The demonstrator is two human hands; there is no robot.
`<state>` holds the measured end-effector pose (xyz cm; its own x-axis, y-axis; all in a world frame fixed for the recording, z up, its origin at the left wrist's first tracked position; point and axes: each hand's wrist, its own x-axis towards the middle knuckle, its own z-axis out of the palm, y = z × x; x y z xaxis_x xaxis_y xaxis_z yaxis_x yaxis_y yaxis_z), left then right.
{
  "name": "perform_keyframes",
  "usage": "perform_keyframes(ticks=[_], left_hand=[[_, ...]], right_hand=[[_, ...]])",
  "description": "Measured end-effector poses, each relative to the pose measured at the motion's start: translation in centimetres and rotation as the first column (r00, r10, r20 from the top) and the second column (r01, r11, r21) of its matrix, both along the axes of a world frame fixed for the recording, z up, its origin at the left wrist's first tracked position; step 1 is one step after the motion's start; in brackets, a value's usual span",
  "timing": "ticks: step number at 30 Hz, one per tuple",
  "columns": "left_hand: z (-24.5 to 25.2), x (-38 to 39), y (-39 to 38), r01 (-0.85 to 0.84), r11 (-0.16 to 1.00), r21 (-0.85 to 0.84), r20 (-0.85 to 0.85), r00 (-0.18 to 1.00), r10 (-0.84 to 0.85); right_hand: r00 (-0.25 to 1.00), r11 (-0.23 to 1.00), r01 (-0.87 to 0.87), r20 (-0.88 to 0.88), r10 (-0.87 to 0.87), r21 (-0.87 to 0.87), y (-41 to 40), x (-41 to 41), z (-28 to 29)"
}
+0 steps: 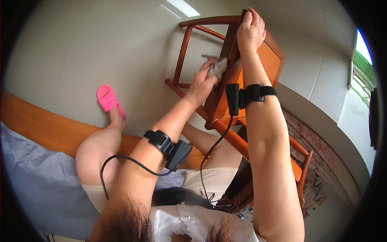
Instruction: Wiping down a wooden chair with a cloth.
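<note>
A reddish-brown wooden chair (222, 90) stands tipped on its side before me, its legs and rails pointing left over the floor. My left hand (202, 83) grips a crumpled grey cloth (218, 68) and presses it along the dark side rail of the chair's frame. Blur softens the cloth and the fingers around it. Farther up, my right hand (251, 31) holds the far end of that frame, thumb on the near side; the fingertips' hold is partly hidden. Between the frame and the wall shows the chair's orange panel (266, 62).
More reddish-brown wooden furniture (302, 166) stands at my right, partly behind my arm. A pale wall (314, 60) bounds that side. I sit on a bed with a wooden side board (51, 118) and a bluish sheet (39, 169). Black cables run from both arm straps.
</note>
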<state>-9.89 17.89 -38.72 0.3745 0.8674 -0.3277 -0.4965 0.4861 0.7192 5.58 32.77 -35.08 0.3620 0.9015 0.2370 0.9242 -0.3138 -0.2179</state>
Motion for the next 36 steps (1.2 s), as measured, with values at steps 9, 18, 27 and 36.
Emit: perform_keyframes(ticks=[9,18,27,36], left_hand=[[0.9,-2.2,-10.8,0.074,0.990,0.119,-0.418,0.908,-0.017],[-13.5,-0.5,-14.4,0.054,0.996,0.066,-0.619,0.786,-0.001],[-22.6,-0.7,-14.2,-0.124,0.851,-0.510,-0.589,0.771,-0.241],[-7.2,-4.2,-5.8,0.503,0.711,-0.490,-0.120,0.770,-0.627]], right_hand=[[0.986,0.992,-0.082,0.152,0.067,0.096,-0.2,-0.1,-0.1],[0.984,0.988,-0.111,0.149,0.094,0.110,-0.3,-0.2,-0.9],[0.994,0.988,-0.111,0.028,0.109,0.107,-0.7,-0.7,-0.7],[0.992,0.986,-0.107,0.081,0.097,0.131,-0.3,-1.1,0.2]])
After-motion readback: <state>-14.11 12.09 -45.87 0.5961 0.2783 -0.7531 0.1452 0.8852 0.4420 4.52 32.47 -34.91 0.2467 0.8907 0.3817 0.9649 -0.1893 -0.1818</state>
